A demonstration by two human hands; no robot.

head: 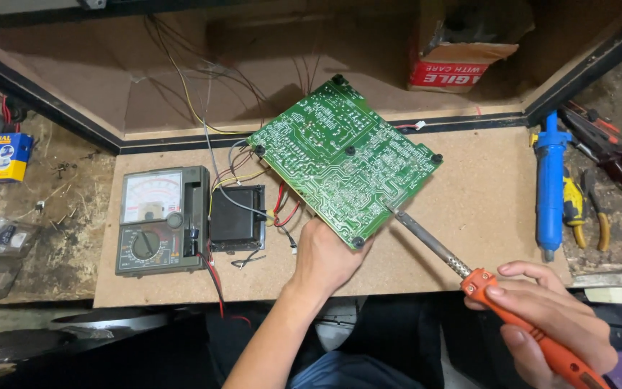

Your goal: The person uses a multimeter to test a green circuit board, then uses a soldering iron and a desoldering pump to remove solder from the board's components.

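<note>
My left hand (323,253) grips the lower corner of the green circuit board (345,160) from underneath, fingers closed around its edge, holding it tilted up off the table (469,209) with its solder side facing me. My right hand (552,320) is wrapped shut around the orange handle of the soldering iron (462,270), and the iron's tip touches the board near its lower right edge, just beside the corner I hold.

As far as I can judge, the work is in mid-course: the tip is on a joint, but I cannot tell which joints are already reworked and which remain, since the solder points are too small to read. The board looks intact, crowded with pale traces and silver pads, with black standoffs at its corners and one near the middle. A bundle of red, yellow, black and grey wires (242,176) runs from its left edge toward a black box (237,220) on the table.

Left of that box lies an analog multimeter (161,220). To the right, well apart from the board, lie a blue desoldering pump (550,180) and yellow-handled pliers (590,209). A cardboard box (462,50) sits on the ledge behind.
</note>
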